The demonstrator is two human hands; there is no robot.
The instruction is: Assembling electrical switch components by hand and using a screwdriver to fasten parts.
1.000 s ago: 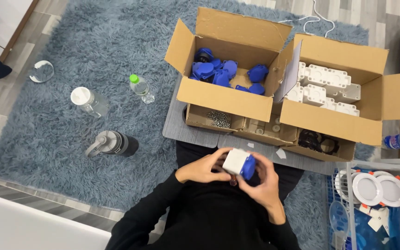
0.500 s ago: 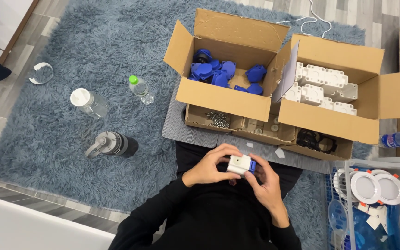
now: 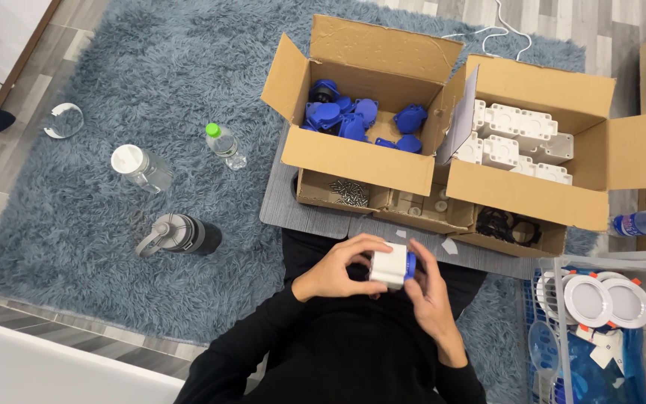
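Both hands hold one small assembly over my lap: a white plastic box [image 3: 389, 265] with a blue cap [image 3: 410, 265] on its right side. My left hand [image 3: 336, 271] grips the white box from the left, fingers curled over its top. My right hand [image 3: 431, 292] cups the blue cap side from the right. Past my hands stand two open cardboard boxes: one with several blue caps [image 3: 353, 120], one with several white plastic boxes [image 3: 521, 138].
A low cardboard tray [image 3: 413, 217] in front of the boxes holds screws [image 3: 349, 191] and black rings [image 3: 506, 224]. On the blue shag rug [image 3: 128, 60] lie a dark bottle [image 3: 181, 234], a clear jar [image 3: 140, 166], a green-capped bottle [image 3: 226, 144]. A wire basket [image 3: 607, 314] with round white lamps sits at right.
The white box with the blue cap has been turned in my hands, and the blue part now shows at its right edge. My hands stay over my lap.
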